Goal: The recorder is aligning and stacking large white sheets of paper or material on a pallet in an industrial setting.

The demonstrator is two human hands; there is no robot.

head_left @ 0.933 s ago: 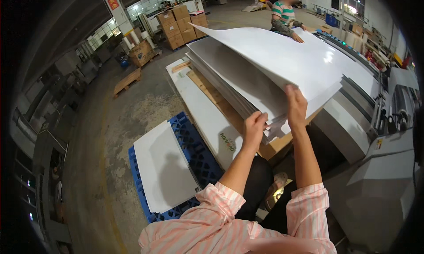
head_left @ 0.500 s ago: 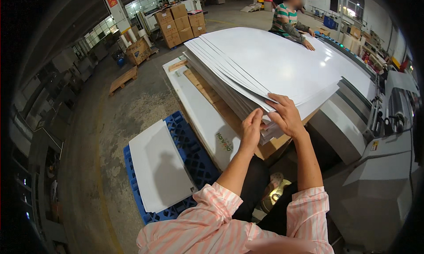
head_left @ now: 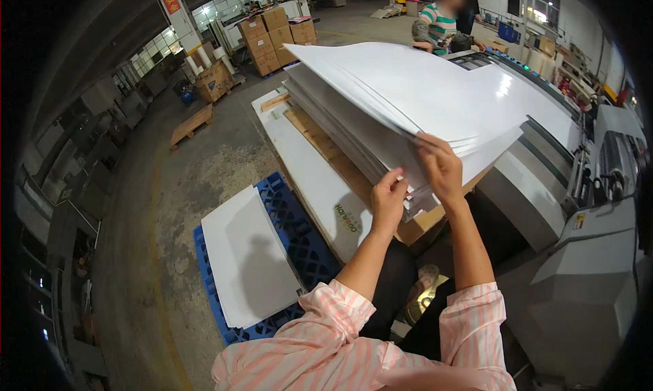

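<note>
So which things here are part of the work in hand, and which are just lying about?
In use:
lifted white sheets, gripped by the right hand
stack beneath, left hand at its near corner

Seemingly lying about:
cardboard boxes
wooden pallet
blue pallet with smaller sheets

On the white pillar (head_left: 182, 31) there is a red sign (head_left: 172, 4) which bears two large characters in a light colour, one above the other. A long white panel (head_left: 303, 163) carries printed lettering (head_left: 345, 218) near its closer end, mostly green with some orange in it. On the grey machine (head_left: 578, 262) at the right is a small yellow label (head_left: 579, 221), too small for reading. The stacked brown cartons (head_left: 280, 38) have little pale labels, and a separate carton (head_left: 221, 76) shows a dark printed mark; these also cannot be read.
</note>
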